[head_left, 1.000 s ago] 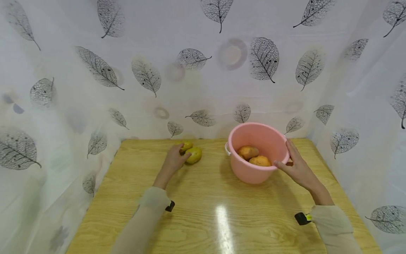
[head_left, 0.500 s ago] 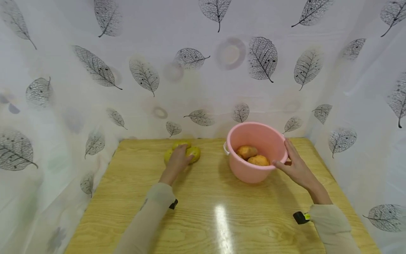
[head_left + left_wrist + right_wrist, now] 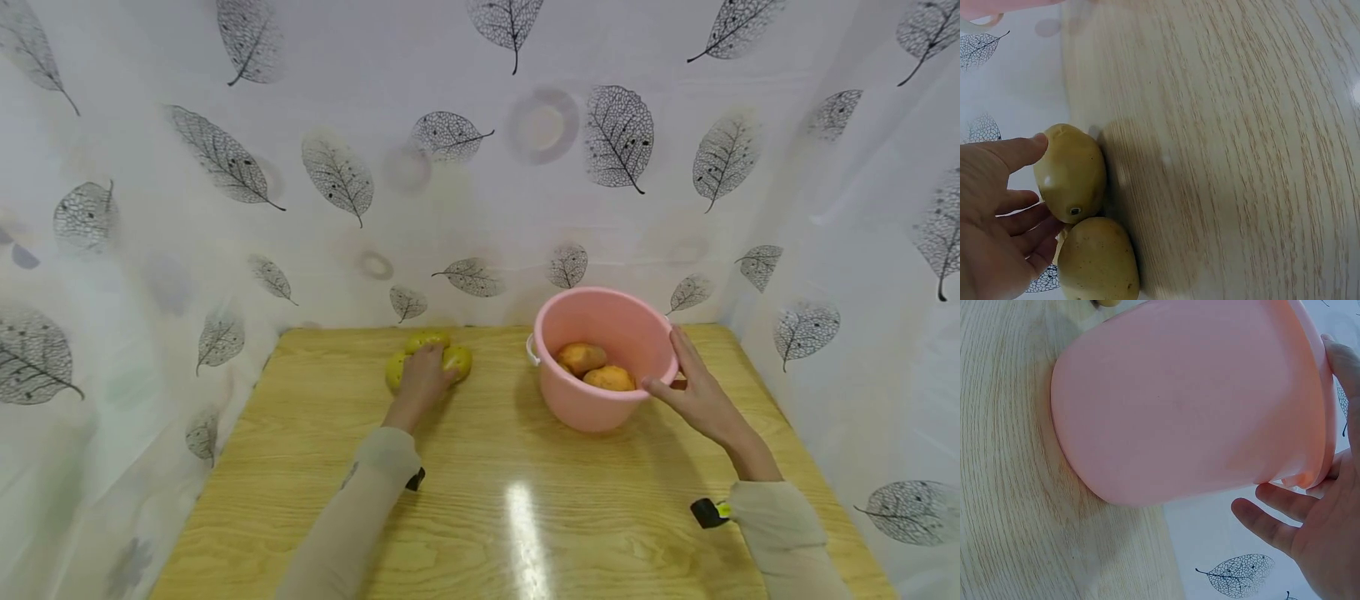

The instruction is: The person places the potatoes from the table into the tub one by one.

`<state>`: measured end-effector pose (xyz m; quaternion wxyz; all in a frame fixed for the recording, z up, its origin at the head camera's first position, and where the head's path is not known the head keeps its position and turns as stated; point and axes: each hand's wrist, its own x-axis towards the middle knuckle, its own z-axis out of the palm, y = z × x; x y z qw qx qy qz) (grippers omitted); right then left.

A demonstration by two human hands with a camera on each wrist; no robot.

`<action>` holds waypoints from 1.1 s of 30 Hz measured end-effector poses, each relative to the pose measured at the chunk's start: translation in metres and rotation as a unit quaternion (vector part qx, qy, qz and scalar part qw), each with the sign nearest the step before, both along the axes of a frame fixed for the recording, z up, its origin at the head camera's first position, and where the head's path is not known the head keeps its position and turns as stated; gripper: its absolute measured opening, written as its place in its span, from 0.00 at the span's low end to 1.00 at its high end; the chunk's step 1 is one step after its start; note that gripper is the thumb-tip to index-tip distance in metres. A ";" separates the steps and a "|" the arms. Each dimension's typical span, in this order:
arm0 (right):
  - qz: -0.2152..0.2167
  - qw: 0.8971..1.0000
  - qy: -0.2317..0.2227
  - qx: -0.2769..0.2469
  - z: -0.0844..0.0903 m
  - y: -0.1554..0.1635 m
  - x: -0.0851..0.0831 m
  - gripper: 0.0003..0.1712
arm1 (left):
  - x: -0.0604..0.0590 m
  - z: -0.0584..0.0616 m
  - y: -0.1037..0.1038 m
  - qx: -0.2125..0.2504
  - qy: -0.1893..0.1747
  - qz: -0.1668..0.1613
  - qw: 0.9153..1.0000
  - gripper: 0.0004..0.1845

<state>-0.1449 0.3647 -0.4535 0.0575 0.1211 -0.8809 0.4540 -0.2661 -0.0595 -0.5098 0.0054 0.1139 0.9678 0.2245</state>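
Reaching over the pears (image 3: 457, 360) at the frame's upper middle, the left hand (image 3: 422, 379) has relaxed fingers touching one; curl fully around it, while the right hand (image 3: 693, 392) steadies the pink bucket (image 3: 592, 408) with straight fingers.

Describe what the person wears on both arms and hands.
Both hands are bare: the left hand and right hand. Each forearm has a loose, pale beige long sleeve ending at the wrist. A small black device sits at the left cuff; a black and yellow-green device at the right.
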 end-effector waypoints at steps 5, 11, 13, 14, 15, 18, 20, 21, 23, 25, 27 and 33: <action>-0.002 1.000 -0.003 0.004 -0.001 -0.001 0.001 0.57 | -0.001 -0.005 0.002 0.015 -0.016 0.005 1.000 0.35; -0.003 1.000 -0.007 0.003 0.000 -0.001 0.002 0.56 | 0.001 -0.008 0.007 0.028 -0.024 0.003 0.999 0.35; -0.003 1.000 -0.008 0.003 0.001 -0.001 0.002 0.56 | 0.002 -0.009 0.009 0.025 -0.018 0.003 1.000 0.35; -0.003 1.000 -0.009 0.003 0.001 -0.001 0.003 0.56 | 0.003 -0.010 0.010 0.029 -0.021 0.004 0.999 0.35; -0.004 1.000 -0.009 0.005 0.001 -0.001 0.003 0.56 | 0.004 -0.011 0.010 0.030 -0.021 0.003 0.999 0.35; -0.004 1.000 -0.007 0.005 0.001 0.000 0.003 0.56 | 0.006 -0.014 0.014 0.049 -0.022 0.004 0.999 0.35; -0.004 1.000 -0.005 0.005 0.001 0.000 0.003 0.56 | 0.007 -0.017 0.018 0.067 -0.031 0.006 0.997 0.35; -0.003 1.000 -0.004 0.005 0.001 -0.001 0.003 0.56 | 0.008 -0.018 0.019 0.071 -0.036 0.006 0.997 0.36; -0.002 1.000 -0.003 0.004 0.001 -0.001 0.002 0.56 | 0.010 -0.022 0.022 0.087 -0.046 0.007 0.995 0.36; -0.002 1.000 -0.003 0.005 0.001 -0.001 0.002 0.56 | 0.012 -0.027 0.024 0.094 -0.053 0.010 0.994 0.37; 0.000 1.000 -0.003 0.006 0.000 -0.001 0.002 0.56 | 0.013 -0.031 0.026 0.108 -0.060 0.016 0.992 0.38; 0.000 1.000 0.001 0.006 0.001 -0.001 0.002 0.56 | 0.011 -0.042 0.030 0.147 -0.050 0.033 0.987 0.40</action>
